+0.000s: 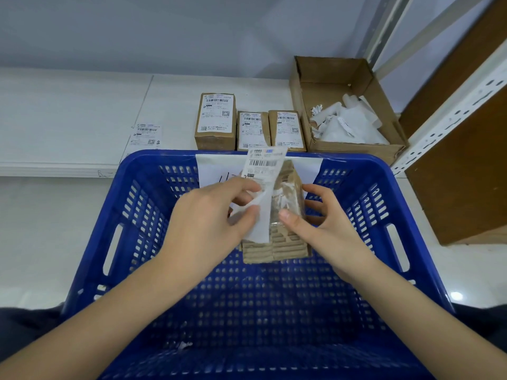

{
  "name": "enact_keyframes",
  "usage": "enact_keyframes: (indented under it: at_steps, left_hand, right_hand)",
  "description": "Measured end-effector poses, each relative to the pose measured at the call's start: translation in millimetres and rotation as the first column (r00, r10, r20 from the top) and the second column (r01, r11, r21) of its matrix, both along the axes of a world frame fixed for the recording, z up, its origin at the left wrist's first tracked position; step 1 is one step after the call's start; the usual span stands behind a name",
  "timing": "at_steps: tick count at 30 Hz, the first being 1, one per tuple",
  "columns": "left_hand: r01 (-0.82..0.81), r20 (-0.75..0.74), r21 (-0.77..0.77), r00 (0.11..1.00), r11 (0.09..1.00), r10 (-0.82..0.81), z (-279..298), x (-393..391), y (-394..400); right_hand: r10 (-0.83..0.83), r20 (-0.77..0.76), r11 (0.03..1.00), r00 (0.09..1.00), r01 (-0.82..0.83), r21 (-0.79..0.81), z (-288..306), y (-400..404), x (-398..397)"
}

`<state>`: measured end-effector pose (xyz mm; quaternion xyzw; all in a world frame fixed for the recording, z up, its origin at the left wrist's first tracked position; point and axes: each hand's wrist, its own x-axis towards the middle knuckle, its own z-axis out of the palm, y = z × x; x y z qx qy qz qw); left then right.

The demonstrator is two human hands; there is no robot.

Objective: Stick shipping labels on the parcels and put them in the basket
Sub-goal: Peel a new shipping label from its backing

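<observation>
Over the blue basket (406, 242) I hold a brown cardboard parcel (285, 242) on its edge. My right hand (321, 229) grips its right side, thumb on the taped front. My left hand (208, 218) pinches a white shipping label (263, 171) whose backing paper curls away at my fingertips; the label stands against the parcel's left half. Three labelled parcels (216, 120) stand in a row on the white table beyond the basket. A loose label (145, 135) lies flat on the table to their left.
An open cardboard box (301, 86) at the back right holds crumpled white backing papers. A metal shelf post (450, 116) and brown board stand at the right. A white sheet hangs on the basket's far wall. The basket's floor shows only a small scrap.
</observation>
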<state>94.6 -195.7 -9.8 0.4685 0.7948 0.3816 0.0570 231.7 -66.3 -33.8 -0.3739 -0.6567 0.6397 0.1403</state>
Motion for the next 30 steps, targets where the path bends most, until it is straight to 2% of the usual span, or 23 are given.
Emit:
enact_keyframes:
  at_steps: [2,5,7,9,11,15,23,30]
  left_hand:
    - [0.063,-0.075,-0.016,0.995,0.998,-0.064,-4.7,2.8,0.1]
    - [0.033,-0.134,-0.031,0.99,0.999,-0.037,-12.1,6.3,0.7]
    - [-0.005,-0.06,-0.07,0.998,0.998,0.0,-13.8,5.7,1.4]
    - [-0.004,0.096,-0.093,0.995,0.996,0.013,-12.8,5.5,1.8]
    - [0.007,0.153,-0.099,0.988,0.995,0.008,-11.9,6.8,1.1]
    - [0.031,0.156,-0.082,0.988,0.996,-0.018,-12.0,9.2,0.9]
    - [-0.004,0.111,-0.094,0.994,0.996,0.014,-7.6,-0.2,3.4]
    - [-0.039,0.186,-0.105,0.981,0.994,0.058,2.4,-13.1,4.4]
  right_hand:
    - [-0.009,-0.023,1.0,1.0,0.01,0.006,-0.7,-0.2,0.2]
    - [-0.013,-0.028,0.998,1.0,0.014,0.055,-0.5,-1.8,-0.6]
    - [-0.015,-0.036,0.998,0.999,0.018,0.066,-0.3,-2.2,-0.8]
    - [-0.02,-0.037,0.996,0.999,0.022,0.083,-0.8,-1.6,-0.7]
    - [-0.03,-0.024,0.996,0.999,0.032,0.079,-0.7,-1.4,-1.3]
    - [-0.056,0.003,0.997,0.998,0.056,0.057,-3.3,-1.3,-3.0]
    - [-0.077,0.082,0.989,0.994,0.066,0.132,-2.1,0.1,-2.7]
    - [-0.084,0.107,0.987,0.991,0.068,0.149,-1.0,2.4,-1.3]
